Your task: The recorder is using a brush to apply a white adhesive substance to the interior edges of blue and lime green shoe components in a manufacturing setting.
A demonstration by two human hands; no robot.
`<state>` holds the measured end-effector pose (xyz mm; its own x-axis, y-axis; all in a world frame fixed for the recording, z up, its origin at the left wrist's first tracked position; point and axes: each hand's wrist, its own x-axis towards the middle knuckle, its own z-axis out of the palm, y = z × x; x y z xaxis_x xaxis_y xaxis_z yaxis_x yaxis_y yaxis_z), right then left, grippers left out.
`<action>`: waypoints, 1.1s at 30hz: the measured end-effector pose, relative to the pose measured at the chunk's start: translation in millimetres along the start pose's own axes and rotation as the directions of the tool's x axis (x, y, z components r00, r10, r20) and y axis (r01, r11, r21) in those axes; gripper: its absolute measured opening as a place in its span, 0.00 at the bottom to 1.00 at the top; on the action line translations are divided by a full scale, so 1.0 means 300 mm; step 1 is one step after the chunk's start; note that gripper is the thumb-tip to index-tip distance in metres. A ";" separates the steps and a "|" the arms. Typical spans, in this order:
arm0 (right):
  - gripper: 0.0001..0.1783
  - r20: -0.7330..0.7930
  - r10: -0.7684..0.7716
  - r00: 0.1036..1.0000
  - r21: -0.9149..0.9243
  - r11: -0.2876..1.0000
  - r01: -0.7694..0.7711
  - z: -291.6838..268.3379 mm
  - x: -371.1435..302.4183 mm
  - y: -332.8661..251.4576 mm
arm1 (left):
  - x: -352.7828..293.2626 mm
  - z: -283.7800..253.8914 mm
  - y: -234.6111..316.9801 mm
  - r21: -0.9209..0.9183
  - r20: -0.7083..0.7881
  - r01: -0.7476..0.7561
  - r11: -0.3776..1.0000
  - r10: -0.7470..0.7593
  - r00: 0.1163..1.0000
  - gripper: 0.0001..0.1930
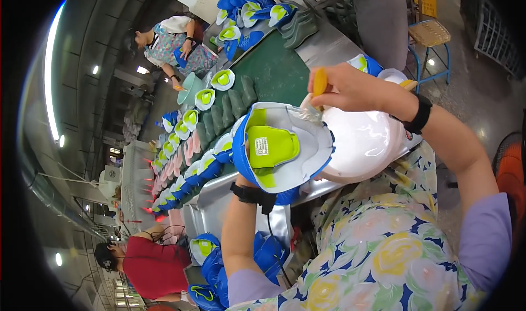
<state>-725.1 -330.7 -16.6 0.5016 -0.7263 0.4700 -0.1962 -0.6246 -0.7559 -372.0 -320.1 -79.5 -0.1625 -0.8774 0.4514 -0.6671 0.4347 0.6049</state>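
A shoe upper (312,141), blue outside with a pale grey lining and a lime-yellow tongue, is held up in front of me, its inside turned toward me. My left hand (246,166) supports it from behind and below; the upper hides most of its fingers. Closed round the yellow handle of a small brush (320,81), my right hand (350,86) has the brush's pale tip down at the upper's far edge. Right beside the upper is a large glossy white bowl (359,138).
A green conveyor belt (279,59) carries rows of shoe uppers (205,99) and dark shoe lasts (227,111). More blue uppers (213,261) fill a metal tray (219,201) at lower left. Co-workers sit at far left and lower left; another stands beyond the belt near a stool (430,32).
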 end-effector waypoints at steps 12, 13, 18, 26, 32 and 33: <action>0.20 -0.282 0.519 0.807 0.372 0.834 -0.407 0.172 -0.091 0.067 | -0.039 0.144 0.002 0.176 0.060 -0.131 0.976 0.122 0.991 0.19; 0.20 -0.271 0.541 0.796 0.400 0.816 -0.418 0.181 -0.095 0.071 | -0.059 0.150 0.002 0.189 0.068 -0.141 0.972 0.130 0.989 0.20; 0.20 -0.183 0.577 0.796 0.482 0.758 -0.439 0.220 -0.106 0.068 | -0.019 0.174 -0.008 0.259 0.094 -0.192 0.946 0.173 0.980 0.20; 0.14 -0.259 0.350 0.900 0.479 0.856 -0.195 0.124 -0.131 0.094 | 0.027 0.090 -0.029 0.394 0.173 -0.275 0.877 0.223 0.959 0.21; 0.11 -0.353 -0.044 0.935 0.152 0.983 0.103 0.043 -0.131 0.081 | -0.011 0.198 0.103 -0.734 0.679 0.670 -0.110 -0.155 0.718 0.37; 0.11 -0.354 -0.170 0.920 0.140 0.963 0.232 0.058 -0.130 0.076 | -0.017 0.224 0.141 -0.689 0.722 0.679 -0.251 -0.158 0.674 0.37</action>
<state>-734.5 -311.6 -59.9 0.1961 -0.6635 0.7220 0.0458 -0.7293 -0.6826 -448.3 -310.7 -100.3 -0.5289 -0.8064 -0.2647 0.5585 -0.5655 0.6068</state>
